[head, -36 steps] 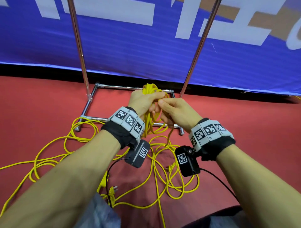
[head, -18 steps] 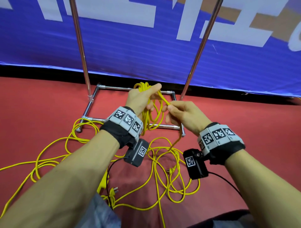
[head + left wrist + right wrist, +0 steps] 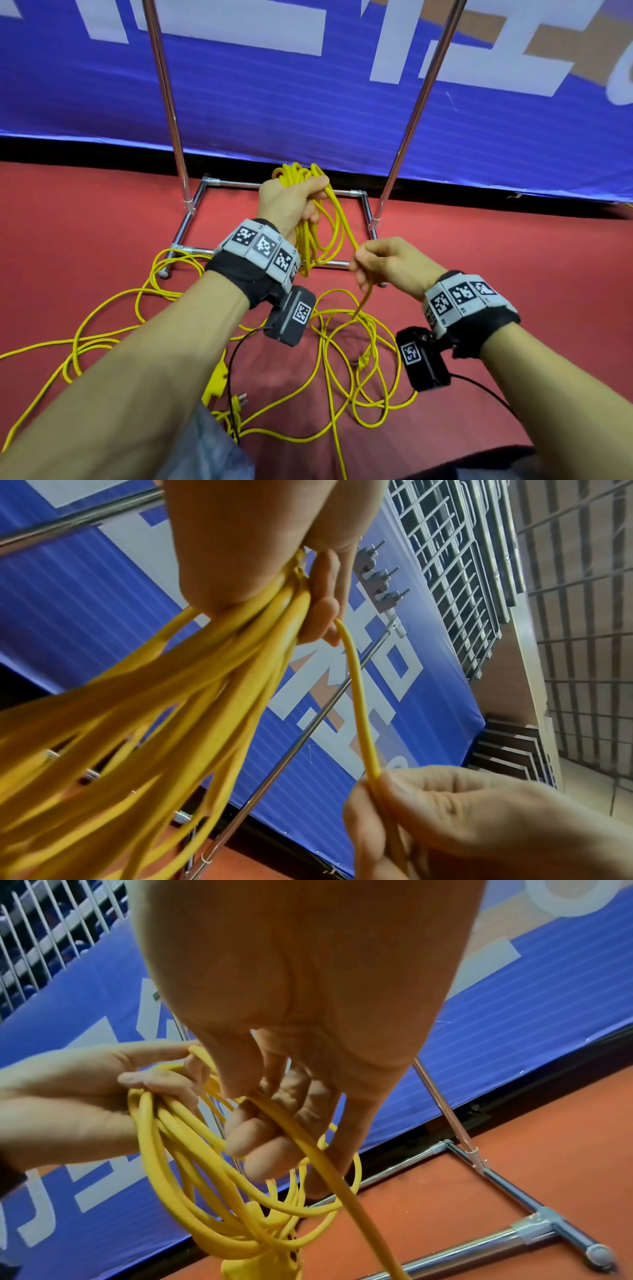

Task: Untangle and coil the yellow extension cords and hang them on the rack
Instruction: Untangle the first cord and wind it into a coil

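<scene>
Left hand (image 3: pixel 291 202) clenched round smooth round yellow cord coil (image 3: pixel 313 240), raised above chrome tube rack (image 3: pixel 191 219) base. Right hand (image 3: pixel 390 263) pinching single strand, now drawn apart from left; loose cord (image 3: pixel 342 359) looped over red carpet (image 3: pixel 85 233).

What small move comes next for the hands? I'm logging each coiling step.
Probably the right hand, which pinches the single yellow cord strand, should swing it up to the left hand as another loop. The left hand already grips the bundle of yellow coils, and much loose yellow cord lies on the red floor.
</scene>
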The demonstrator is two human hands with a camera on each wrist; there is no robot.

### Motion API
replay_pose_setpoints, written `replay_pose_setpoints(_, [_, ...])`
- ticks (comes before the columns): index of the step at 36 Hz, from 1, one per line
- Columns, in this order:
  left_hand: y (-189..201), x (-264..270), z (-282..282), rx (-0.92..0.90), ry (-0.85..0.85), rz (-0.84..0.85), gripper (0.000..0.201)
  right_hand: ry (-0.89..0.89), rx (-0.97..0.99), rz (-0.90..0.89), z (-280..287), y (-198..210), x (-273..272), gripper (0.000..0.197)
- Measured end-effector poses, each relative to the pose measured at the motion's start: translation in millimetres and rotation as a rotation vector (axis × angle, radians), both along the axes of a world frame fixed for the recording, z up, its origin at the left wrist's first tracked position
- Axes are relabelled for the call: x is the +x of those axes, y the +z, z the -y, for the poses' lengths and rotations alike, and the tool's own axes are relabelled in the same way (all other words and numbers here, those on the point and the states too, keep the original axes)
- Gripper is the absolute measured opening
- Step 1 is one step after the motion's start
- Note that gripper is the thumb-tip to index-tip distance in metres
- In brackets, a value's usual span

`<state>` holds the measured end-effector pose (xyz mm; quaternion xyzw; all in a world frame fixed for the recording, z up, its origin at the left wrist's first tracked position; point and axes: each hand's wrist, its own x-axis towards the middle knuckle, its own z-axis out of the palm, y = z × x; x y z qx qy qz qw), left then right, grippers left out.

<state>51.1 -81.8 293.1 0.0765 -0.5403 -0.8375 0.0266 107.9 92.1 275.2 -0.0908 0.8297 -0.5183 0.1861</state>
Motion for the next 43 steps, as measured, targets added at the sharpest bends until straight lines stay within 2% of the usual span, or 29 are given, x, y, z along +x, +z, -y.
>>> replay_pose_setpoints(5, [-1.2, 3.7, -2.5, -0.071, -0.024, 0.009, 0.023, 0.084, 0.076, -0.121, 12.4, 6.9, 0.3, 0.028])
replay_pose_setpoints(9, [-4.0, 12.1, -8.4, -0.103, -0.123, 0.009, 0.028, 0.046, 0.01, -0.176, 27.3, 15.7, -5.7, 0.028])
replay_pose_setpoints(11, [-3.8, 16.9, -11.6, -0.132, -0.153, 0.015, 0.028, 0.023, -0.018, -0.174, 32.6, 17.1, -8.0, 0.03])
replay_pose_setpoints(14, [-4.6, 17.4, -11.3, -0.163, -0.106, 0.007, 0.022, 0.001, -0.052, -0.139, 35.8, 16.3, -7.2, 0.031])
replay_pose_setpoints(19, [-3.9, 7.5, -5.6, -0.181, -0.035, 0.014, 0.032, -0.047, -0.15, -0.033, 29.7, 13.0, -2.7, 0.032])
replay_pose_setpoints(21, [-1.6, 5.2, -3.6, -0.164, -0.015, 0.006, 0.033, -0.057, -0.137, 0.009, 22.9, 9.6, 1.1, 0.027])
replay_pose_setpoints(23, [1.0, 2.8, 0.2, -0.131, 0.001, 0.006, 0.028, -0.044, -0.039, 0.005, 15.7, 5.9, 4.8, 0.026])
replay_pose_setpoints(25, [2.8, 1.8, 4.8, -0.112, 0.012, 0.016, 0.025, -0.021, 0.04, -0.061, 10.5, 5.9, 5.9, 0.026])
replay_pose_setpoints(29, [3.6, 0.6, 11.5, -0.044, 0.032, -0.005, 0.019, -0.004, 0.074, -0.189, 11.1, 13.4, 4.7, 0.024])
replay_pose_setpoints(33, [2.2, 7.5, 9.6, -0.101, -0.019, -0.006, 0.021, -0.002, 0.01, -0.249, 22.7, 20.1, 1.2, 0.024])
replay_pose_setpoints(37, [0.1, 9.6, 4.4, -0.14, 0.026, 0.003, 0.025, 0.017, -0.076, -0.225, 35.9, 20.6, -0.8, 0.024])
replay_pose_setpoints(40, [-0.3, 7.4, 3.2, -0.083, 0.024, 0.042, 0.02, 0.034, -0.119, -0.197, 39.9, 19.1, 1.4, 0.023])
replay_pose_setpoints(43, [2.1, 10.7, 0.9, 0.043, -0.049, 0.055, 0.022, 0.031, -0.153, -0.157, 38.8, 16.5, 1.4, 0.023])
